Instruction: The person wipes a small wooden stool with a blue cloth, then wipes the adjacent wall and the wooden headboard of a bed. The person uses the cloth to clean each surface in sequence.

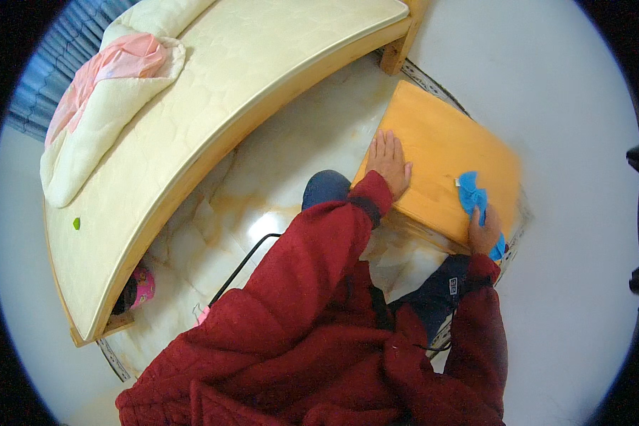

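Wearing, closest to the camera, a thick dark red jacket (284, 319), matte and soft-napped, creased across the body, with quilted-looking lines low on its left side and narrower cuffs just behind both hands. Laying the left hand (392, 165) open and flat on a smooth, squarish orange top (433, 142), fingers straight and close together, thumb a little apart, nothing held. Closing the right hand (484, 231) on a soft blue cloth (471, 193), fingers bent over a crumpled bunch and partly hidden; trailing a twisted length of it past the fingertips over the orange top, to the right of the left hand, and showing a smaller scrap on the other side of the grip. Showing dark blue trousers (325, 190) as a rounded knee just left of the left hand, and again below the right. Seeing, farther left of the left hand, glossy marble-like floor tiles (245, 184) veined in tan, crossed by a curving black cable (241, 270); past these, a cream quilted mattress (248, 78) on a pale wooden frame (396, 60), topped with a fluffy cream blanket (99, 128) and thin pink fabric (135, 57). Facing a plain pale wall (568, 248) right of the right hand.
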Available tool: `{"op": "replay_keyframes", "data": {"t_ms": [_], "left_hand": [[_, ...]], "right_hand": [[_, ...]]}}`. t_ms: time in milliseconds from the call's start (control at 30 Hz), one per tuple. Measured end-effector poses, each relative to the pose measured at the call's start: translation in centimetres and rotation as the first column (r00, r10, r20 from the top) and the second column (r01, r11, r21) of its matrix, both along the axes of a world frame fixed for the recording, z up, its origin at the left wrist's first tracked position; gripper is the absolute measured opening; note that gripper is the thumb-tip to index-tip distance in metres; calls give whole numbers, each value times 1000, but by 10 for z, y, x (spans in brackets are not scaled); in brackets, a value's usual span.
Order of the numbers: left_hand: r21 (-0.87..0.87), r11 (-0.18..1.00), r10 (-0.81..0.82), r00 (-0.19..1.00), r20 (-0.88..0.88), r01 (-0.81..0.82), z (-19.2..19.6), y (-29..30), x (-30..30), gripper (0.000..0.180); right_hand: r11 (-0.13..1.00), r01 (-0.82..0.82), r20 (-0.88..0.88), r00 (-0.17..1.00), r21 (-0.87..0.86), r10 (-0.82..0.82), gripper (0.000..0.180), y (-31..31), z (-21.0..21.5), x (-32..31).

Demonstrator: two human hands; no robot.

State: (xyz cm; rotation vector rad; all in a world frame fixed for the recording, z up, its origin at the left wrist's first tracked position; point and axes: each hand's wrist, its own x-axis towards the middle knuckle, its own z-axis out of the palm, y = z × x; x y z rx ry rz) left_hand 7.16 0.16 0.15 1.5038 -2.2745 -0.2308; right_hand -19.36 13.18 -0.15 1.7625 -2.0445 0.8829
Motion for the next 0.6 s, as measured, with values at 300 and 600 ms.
{"op": "replay_keyframes", "data": {"t_ms": [300,600], "left_hand": [[-66,998,-15,999,-38,12,-2,2,2,63],[-108,994,-26,999,-18,24,1,2,3,63]], "right_hand": [[995,62,67,996,-74,-57,26,-5,0,12],[991,132,18,991,36,-132,28,-1,8,37]]}}
